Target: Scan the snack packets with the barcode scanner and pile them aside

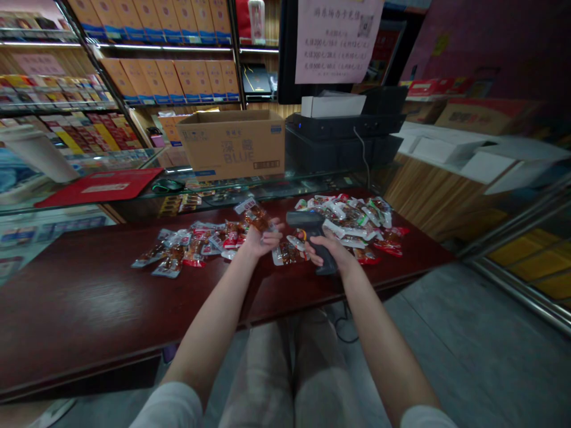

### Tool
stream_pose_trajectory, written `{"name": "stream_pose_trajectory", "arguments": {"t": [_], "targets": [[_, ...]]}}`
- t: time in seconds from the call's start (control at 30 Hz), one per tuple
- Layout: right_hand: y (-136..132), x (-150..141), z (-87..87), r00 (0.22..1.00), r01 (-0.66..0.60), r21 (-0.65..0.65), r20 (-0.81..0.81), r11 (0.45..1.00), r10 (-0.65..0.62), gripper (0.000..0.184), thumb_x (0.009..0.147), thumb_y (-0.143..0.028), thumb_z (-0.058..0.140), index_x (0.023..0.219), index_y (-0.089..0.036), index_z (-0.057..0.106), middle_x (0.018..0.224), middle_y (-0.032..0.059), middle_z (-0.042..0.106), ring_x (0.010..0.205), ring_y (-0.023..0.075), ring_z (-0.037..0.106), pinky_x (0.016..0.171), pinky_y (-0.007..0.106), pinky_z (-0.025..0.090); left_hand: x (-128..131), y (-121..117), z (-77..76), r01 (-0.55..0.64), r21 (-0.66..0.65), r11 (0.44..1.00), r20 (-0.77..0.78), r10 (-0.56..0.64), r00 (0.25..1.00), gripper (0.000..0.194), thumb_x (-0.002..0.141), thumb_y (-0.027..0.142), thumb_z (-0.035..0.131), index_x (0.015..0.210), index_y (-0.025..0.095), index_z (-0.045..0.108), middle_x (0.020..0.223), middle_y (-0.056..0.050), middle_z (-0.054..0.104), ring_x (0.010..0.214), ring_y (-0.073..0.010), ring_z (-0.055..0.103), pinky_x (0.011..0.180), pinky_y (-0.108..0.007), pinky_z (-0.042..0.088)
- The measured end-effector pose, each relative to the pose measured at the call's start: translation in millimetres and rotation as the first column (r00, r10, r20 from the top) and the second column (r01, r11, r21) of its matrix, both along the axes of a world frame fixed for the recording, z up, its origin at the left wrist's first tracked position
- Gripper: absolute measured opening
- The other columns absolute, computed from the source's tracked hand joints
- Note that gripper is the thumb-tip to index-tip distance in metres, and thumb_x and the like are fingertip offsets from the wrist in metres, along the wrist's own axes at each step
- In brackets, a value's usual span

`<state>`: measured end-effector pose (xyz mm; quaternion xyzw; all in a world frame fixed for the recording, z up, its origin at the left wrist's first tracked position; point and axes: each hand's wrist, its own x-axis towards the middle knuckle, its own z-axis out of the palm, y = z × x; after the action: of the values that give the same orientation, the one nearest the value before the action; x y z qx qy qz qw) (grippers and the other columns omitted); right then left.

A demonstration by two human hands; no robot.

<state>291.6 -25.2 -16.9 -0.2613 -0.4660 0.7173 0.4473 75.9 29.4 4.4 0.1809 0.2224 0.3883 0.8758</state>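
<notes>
My left hand [264, 238] is closed around a clear snack packet [255, 214] with brown contents, raised a little above the dark red tabletop [102, 285]. In my right hand [329, 249] is a black handheld barcode scanner [307, 219], gripped by its handle, its head pointing left toward the packet. A loose pile of similar snack packets [176, 246] lies to the left of my left hand. Beyond the scanner on the right is a larger heap of snack packets [348, 211] with white, green and red wrappers. One more packet [289, 254] lies between my hands.
Behind the table runs a glass counter with a cardboard box [232, 145], a red folder [100, 185], a mouse [168, 186] and a white cup [38, 151]. A monitor [288, 53] bearing a paper notice stands at the back. White boxes [446, 147] lie on the right.
</notes>
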Motion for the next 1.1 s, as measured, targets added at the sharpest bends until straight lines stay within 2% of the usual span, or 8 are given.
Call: {"name": "stream_pose_trajectory", "arguments": {"t": [0.13,0.23,0.5,0.83,1.0,1.1], "targets": [[1,-3,-4.9,0.996,-0.037,-0.021,-0.08,0.999,0.035,0.03,0.078,-0.032,0.065,0.101,-0.017,0.052,0.059,-0.0062,0.053,0.034,0.0051,0.038,0.033,0.019,0.029,-10,9,-5.3,0.131,-0.107,0.986,0.021,-0.129,0.991,0.015,0.091,0.022,0.04,0.078,0.016,0.044,0.071,0.002,0.04,0.035,0.0013,0.026,0.029,-0.009,0.02],[1,2,-8.9,0.993,-0.023,-0.026,-0.113,0.999,0.02,0.03,0.078,-0.034,0.064,0.1,-0.017,0.053,0.058,-0.0071,0.052,0.032,0.0046,0.035,0.032,0.019,0.028,-16,15,-7.6,0.186,-0.134,0.973,0.025,-0.184,0.983,0.015,0.09,0.021,0.039,0.077,0.016,0.043,0.07,0.002,0.04,0.034,0.0014,0.028,0.029,-0.008,0.019],[-3,4,-11.5,0.999,0.001,-0.017,-0.052,1.0,-0.002,0.031,0.078,-0.033,0.064,0.101,-0.016,0.053,0.058,-0.0065,0.053,0.032,0.0053,0.038,0.031,0.019,0.029,-19,19,-11.9,0.137,-0.131,0.982,-0.03,-0.142,0.989,0.014,0.089,0.019,0.038,0.083,0.015,0.049,0.073,-0.001,0.049,0.034,0.0005,0.027,0.029,-0.009,0.02],[-7,-2,-11.0,0.998,0.0,-0.004,-0.062,1.0,0.0,0.031,0.078,-0.033,0.067,0.101,-0.016,0.054,0.057,-0.0069,0.052,0.033,0.0051,0.039,0.032,0.019,0.029,-12,24,-17.5,0.272,-0.158,0.949,-0.1,-0.29,0.952,0.019,0.093,0.021,0.033,0.076,0.017,0.041,0.069,0.002,0.042,0.031,0.001,0.027,0.026,-0.008,0.019],[-6,-4,-13.4,0.998,0.023,-0.005,-0.063,1.0,-0.023,0.028,0.078,-0.031,0.067,0.097,-0.017,0.053,0.056,-0.0078,0.051,0.033,0.0046,0.038,0.032,0.018,0.029,-8,25,-18.8,0.285,-0.159,0.945,-0.16,-0.309,0.937,0.024,0.095,0.023,0.03,0.074,0.016,0.041,0.068,0.002,0.041,0.031,0.0014,0.026,0.025,-0.008,0.018],[-6,-6,-13.2,0.998,0.02,0.005,-0.055,1.0,-0.02,0.026,0.078,-0.031,0.067,0.095,-0.018,0.051,0.056,-0.0082,0.05,0.033,0.0045,0.038,0.032,0.018,0.03,-8,23,-20.3,0.277,-0.164,0.947,-0.138,-0.3,0.944,0.022,0.094,0.02,0.031,0.075,0.016,0.042,0.068,0.002,0.042,0.031,0.0012,0.025,0.025,-0.008,0.017]]}}
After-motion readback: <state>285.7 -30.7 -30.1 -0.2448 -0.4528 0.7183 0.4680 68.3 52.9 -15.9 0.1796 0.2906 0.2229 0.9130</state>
